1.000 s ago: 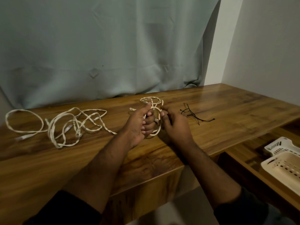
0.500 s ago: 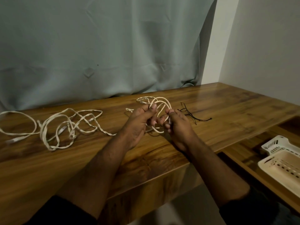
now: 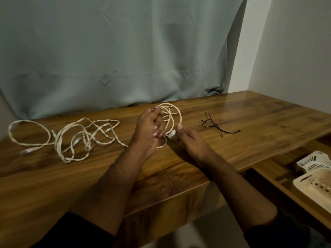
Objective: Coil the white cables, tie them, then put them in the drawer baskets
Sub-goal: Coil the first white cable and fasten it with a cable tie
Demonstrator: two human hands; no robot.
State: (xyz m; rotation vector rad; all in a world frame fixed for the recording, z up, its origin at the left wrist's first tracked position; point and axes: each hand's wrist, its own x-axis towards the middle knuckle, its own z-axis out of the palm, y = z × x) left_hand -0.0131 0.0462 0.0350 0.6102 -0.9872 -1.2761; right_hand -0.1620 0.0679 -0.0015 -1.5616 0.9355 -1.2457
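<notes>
Head view: twisted white cable, looped into rings above glossy wooden table. Left hand gripped the coil; right hand pinched its clear plug, earlier hidden. Loops had widened since.

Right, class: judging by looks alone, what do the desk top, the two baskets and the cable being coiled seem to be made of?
Desk top: wood or wood-look laminate, glossy; grain and reflections show.
Baskets: likely moulded plastic, cream-white, with slotted walls.
Coiled cable: off-white with a twisted, braided-looking surface, possibly a fabric sleeve; its clear-looking plug suggests plastic.
</notes>
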